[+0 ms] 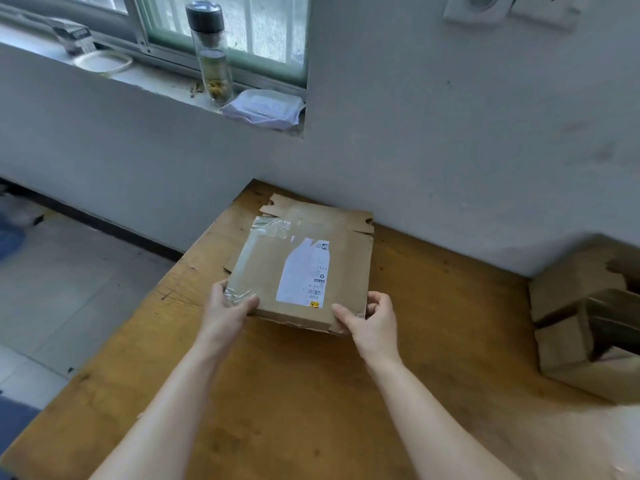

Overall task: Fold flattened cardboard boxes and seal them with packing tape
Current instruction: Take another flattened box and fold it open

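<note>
The left hand's fingers are hidden under the flattened cardboard box (pixel 301 265); only the thumb shows, laid flat on top of the near left corner over a crumpled patch of clear tape (pixel 239 295). The left hand (pixel 230 308) thus pinches that corner between thumb and unseen fingers. The right hand (pixel 372 322) grips the near right corner. Its thumb lies on the top face, and its fingers curl round the box's right edge, their tips out of sight beneath. Both forearms reach forward from the bottom of the view, bare and nearly straight, cut off at the lower edge.

The box lies at the far end of a wooden table (pixel 294 393), close to the white wall (pixel 450 133). Its near edge seems a little raised off the tabletop; whether the far end rests on the wood cannot be told. A white shipping label (pixel 304 271) is stuck on its top face, the print too small to read. A second patch of clear tape (pixel 272 227) sits near the far left corner. Notched flaps stick out at the far side.

At the right edge stand brown cardboard boxes (pixel 585 323), blurred and partly cut off. On the windowsill stand a glass bottle (pixel 211 53) with a dark cap and a white soft pack (pixel 265 109).
</note>
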`<state>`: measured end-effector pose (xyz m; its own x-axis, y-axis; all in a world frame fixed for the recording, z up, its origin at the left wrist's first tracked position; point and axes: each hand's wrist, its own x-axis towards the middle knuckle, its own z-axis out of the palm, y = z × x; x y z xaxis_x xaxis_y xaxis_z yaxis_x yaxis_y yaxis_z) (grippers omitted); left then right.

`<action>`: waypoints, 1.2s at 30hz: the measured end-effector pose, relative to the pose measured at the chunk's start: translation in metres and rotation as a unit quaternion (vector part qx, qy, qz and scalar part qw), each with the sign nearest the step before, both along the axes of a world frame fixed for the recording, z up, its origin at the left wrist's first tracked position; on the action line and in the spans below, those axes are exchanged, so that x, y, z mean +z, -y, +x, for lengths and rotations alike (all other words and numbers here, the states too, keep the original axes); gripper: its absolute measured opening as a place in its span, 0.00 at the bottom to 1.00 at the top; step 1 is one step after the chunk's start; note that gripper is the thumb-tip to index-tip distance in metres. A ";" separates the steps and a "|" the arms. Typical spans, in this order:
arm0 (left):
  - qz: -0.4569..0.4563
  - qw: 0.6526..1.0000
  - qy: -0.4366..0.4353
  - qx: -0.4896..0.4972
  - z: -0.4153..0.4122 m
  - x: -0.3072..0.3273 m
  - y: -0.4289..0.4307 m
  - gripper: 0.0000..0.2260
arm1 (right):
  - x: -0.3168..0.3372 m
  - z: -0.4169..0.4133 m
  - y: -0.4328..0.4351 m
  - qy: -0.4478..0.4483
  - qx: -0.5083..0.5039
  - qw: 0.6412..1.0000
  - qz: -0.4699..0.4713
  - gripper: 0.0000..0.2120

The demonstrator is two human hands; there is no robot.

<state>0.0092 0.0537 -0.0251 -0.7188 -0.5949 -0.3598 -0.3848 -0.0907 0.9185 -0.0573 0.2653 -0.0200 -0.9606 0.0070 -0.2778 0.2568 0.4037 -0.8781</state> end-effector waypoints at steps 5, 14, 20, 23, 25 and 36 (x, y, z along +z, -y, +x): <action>0.041 0.998 -0.049 0.015 0.056 0.015 -0.070 0.20 | 0.024 0.034 -0.064 0.007 -0.054 0.992 -0.112 0.23; 0.045 0.997 -0.051 0.027 0.151 0.015 -0.194 0.19 | 0.062 0.117 -0.184 -0.005 0.014 0.983 -0.182 0.20; -0.020 0.996 0.061 -0.065 0.191 0.025 -0.253 0.35 | 0.080 0.170 -0.236 -0.068 0.008 0.984 -0.162 0.21; -0.090 0.986 0.081 -0.118 0.205 0.037 -0.282 0.35 | 0.085 0.199 -0.257 -0.088 0.017 0.990 -0.106 0.22; -0.093 0.984 0.039 -0.145 0.213 0.053 -0.309 0.31 | 0.087 0.220 -0.271 -0.108 0.022 0.991 -0.075 0.21; 0.069 0.955 -0.016 -0.289 0.257 0.111 -0.450 0.35 | 0.111 0.301 -0.370 -0.078 0.061 0.993 -0.064 0.08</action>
